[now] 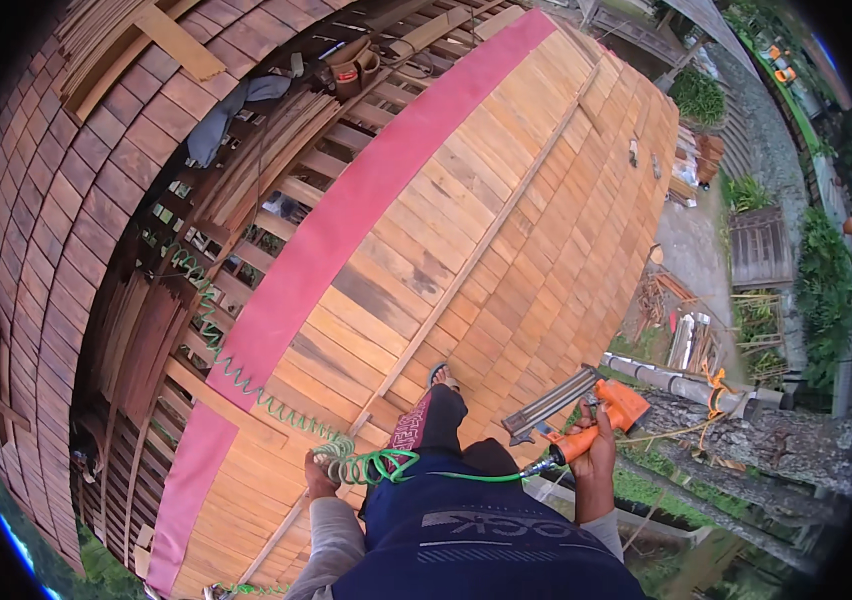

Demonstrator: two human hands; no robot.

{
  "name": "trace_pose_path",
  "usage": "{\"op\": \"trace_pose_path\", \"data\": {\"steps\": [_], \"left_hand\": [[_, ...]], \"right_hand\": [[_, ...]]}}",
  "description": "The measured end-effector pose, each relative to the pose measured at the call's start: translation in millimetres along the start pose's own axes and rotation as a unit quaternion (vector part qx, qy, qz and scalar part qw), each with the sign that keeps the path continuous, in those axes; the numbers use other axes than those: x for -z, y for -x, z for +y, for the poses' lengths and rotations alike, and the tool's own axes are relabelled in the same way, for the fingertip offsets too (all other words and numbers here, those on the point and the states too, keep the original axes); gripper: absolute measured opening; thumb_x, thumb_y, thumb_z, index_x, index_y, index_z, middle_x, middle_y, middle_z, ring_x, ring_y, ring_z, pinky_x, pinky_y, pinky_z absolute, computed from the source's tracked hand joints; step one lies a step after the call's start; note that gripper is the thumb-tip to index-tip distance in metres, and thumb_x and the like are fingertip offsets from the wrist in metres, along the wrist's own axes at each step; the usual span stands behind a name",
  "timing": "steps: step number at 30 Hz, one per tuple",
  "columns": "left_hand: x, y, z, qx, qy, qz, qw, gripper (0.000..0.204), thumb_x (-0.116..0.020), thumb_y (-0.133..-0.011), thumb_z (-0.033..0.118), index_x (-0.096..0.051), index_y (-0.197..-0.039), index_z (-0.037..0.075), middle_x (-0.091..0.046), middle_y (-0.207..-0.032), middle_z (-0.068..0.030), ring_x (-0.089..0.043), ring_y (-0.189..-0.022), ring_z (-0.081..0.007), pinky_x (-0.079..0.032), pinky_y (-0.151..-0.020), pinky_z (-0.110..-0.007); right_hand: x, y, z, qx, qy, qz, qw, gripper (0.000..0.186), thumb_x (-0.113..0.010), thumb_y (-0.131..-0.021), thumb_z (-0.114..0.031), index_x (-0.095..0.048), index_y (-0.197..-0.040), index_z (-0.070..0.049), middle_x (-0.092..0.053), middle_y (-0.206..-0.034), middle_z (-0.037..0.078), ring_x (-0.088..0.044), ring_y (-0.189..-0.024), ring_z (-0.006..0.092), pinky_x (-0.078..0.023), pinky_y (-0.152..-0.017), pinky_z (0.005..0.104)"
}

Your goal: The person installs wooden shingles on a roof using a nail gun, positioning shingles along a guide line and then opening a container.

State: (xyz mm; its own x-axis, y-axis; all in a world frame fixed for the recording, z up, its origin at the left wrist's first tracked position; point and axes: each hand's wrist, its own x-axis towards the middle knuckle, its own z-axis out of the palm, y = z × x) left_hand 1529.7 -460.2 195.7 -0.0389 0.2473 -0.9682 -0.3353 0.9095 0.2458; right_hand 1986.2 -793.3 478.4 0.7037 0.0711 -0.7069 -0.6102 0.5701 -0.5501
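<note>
My right hand (pixel 598 456) is wrapped round the handle of an orange pneumatic nail gun (pixel 626 404), held out to my right. Its long grey magazine points left, over the wooden shingles (pixel 506 345). From the fitting at its handle a green air hose (pixel 476 477) runs across my body. My left hand (pixel 320 474) is closed on the bunched loops of this coiled hose, low on the left. Beyond that hand the coils stretch up and left over a red membrane strip (pixel 296 275) toward the open battens. One sandalled foot (pixel 442 376) rests on the shingles.
A straight wooden batten (pixel 491 232) crosses the shingles. Past the red strip lie stacked boards (pixel 271 160) on open battens, with a tool pouch (pixel 351 68) farther up. Dark shingles (pixel 41 215) cover the left roof. Over the right edge are the ground and a tree trunk (pixel 786 445).
</note>
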Motion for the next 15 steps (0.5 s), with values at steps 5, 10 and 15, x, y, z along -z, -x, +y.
{"op": "trace_pose_path", "data": {"steps": [5,10,15], "left_hand": [[-165.3,28.2,63.7,-0.118,-0.204,-0.047,0.971,0.05,-0.054,-0.102,0.052,-0.055,-0.123,0.007,-0.066,-0.095,-0.0138,-0.062,-0.064,-0.0262,-0.054,-0.051,-0.043],[-288.4,69.9,51.1,-0.194,-0.171,-0.104,0.96,0.049,-0.052,-0.104,0.05,-0.057,-0.122,0.005,-0.068,-0.098,-0.0139,-0.062,-0.064,-0.0234,-0.055,-0.052,-0.039],[-334.8,83.3,-15.9,-0.156,-0.079,-0.058,0.983,0.048,-0.05,-0.104,0.052,-0.059,-0.121,0.008,-0.068,-0.098,-0.0105,-0.062,-0.069,-0.0212,-0.055,-0.054,-0.036]], "right_hand": [[-53.1,-44.5,-47.7,0.007,-0.003,-0.03,1.0,0.027,-0.064,-0.103,-0.025,-0.054,-0.127,-0.016,-0.067,-0.118,0.006,-0.06,-0.073,0.009,-0.055,-0.062,0.0295],[-106.0,-113.8,-96.8,-0.013,-0.002,-0.064,0.998,0.03,-0.065,-0.103,-0.024,-0.051,-0.128,-0.017,-0.066,-0.114,0.004,-0.058,-0.072,0.0091,-0.054,-0.062,0.0301],[-187.8,-167.9,-140.8,0.008,0.03,-0.082,0.996,0.029,-0.068,-0.1,-0.021,-0.053,-0.124,-0.016,-0.063,-0.116,0.002,-0.058,-0.074,0.0118,-0.054,-0.062,0.0329]]}}
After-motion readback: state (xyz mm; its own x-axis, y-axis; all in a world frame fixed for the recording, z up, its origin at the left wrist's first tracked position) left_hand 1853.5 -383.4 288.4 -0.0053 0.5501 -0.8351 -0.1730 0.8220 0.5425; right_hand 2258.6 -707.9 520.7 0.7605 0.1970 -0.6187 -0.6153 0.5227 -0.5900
